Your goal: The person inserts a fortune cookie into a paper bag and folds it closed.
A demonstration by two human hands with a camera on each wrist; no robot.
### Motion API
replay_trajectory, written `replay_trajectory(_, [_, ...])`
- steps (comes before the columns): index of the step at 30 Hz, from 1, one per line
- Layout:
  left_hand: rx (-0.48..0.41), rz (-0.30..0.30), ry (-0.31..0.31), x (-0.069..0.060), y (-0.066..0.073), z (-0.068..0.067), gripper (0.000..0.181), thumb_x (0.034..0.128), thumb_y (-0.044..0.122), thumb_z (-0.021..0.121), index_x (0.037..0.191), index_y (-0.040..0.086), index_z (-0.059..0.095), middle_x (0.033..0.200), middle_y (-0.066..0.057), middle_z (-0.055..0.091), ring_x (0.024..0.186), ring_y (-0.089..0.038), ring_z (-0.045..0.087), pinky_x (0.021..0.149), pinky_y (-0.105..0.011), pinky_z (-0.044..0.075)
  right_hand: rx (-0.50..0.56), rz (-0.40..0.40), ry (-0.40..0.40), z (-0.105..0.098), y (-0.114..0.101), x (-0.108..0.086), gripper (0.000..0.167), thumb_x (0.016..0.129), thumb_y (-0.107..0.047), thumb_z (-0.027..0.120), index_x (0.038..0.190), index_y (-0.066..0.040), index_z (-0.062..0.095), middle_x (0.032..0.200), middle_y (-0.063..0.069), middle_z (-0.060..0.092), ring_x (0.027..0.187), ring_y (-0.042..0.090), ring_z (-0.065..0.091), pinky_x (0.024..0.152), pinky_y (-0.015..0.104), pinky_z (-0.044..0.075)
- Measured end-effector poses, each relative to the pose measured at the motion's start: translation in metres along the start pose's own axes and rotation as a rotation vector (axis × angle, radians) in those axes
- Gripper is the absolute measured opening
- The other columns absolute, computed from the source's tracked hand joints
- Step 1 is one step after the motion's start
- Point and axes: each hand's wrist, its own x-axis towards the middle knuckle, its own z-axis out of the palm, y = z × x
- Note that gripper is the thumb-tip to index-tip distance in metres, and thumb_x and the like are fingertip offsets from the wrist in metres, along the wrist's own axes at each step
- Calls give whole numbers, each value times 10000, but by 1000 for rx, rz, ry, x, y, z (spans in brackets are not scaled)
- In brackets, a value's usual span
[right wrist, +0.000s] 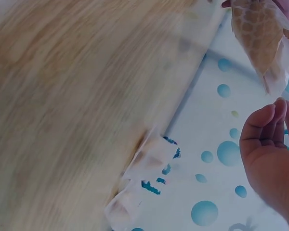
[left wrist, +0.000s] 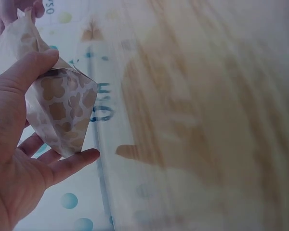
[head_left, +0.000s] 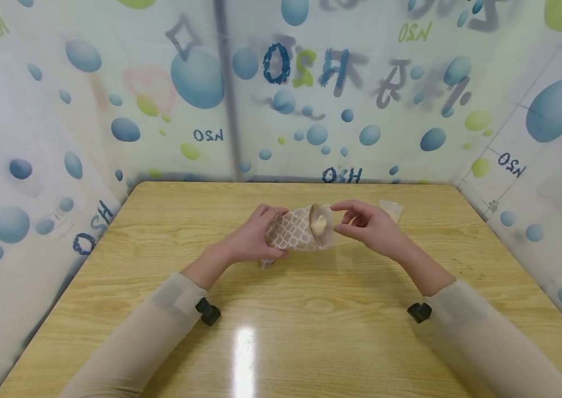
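Observation:
My left hand (head_left: 256, 235) grips a tan paper bag (head_left: 291, 229) with a white lattice pattern, its thumb on the near side and fingers on the far side. The bag lies sideways, mouth to the right, with a translucent edge and something cream-coloured inside. In the left wrist view, the bag (left wrist: 62, 106) narrows to a folded end by the little finger. My right hand (head_left: 373, 226) is at the mouth, thumb and index finger apart at the translucent edge, other fingers bent. The right wrist view has those fingertips close under the bag's edge (right wrist: 277, 72); contact is unclear.
Behind the right hand, a small clear packet (head_left: 391, 209) lies on the wooden table (head_left: 311, 326). In the right wrist view, pale translucent packets (right wrist: 147, 156) lie near the table edge. Walls patterned with bubbles (head_left: 198, 80) stand behind and beside the table.

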Motion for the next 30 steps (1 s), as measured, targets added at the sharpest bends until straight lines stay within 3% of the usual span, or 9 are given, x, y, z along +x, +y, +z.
replay_trajectory(7, [-3,-9,2,0,-2,-1,998,859,271,949,1667,115,385,1543,-185,424,1400,-333,485,1204,-563,475,5,28,-7,-2,9,-3,466,1047,-284,775,1487,-173,671,1077,82,662,787,215,557,650,304,480])
replay_trajectory(18, [-29,-2,-4,0,-4,1,988,857,264,950,1661,132,390,1558,-192,414,1412,-343,481,1198,-577,476,-6,6,-5,8,9,-1,437,1038,-264,787,1462,-207,698,1038,72,670,761,206,560,621,292,472])
replay_trajectory(30, [-26,14,-6,1,-4,2,979,857,262,946,1657,127,396,1534,-193,425,1386,-339,487,1181,-579,487,10,0,-18,14,3,3,451,1029,-241,798,1462,-163,699,1046,99,640,783,197,551,628,271,461])
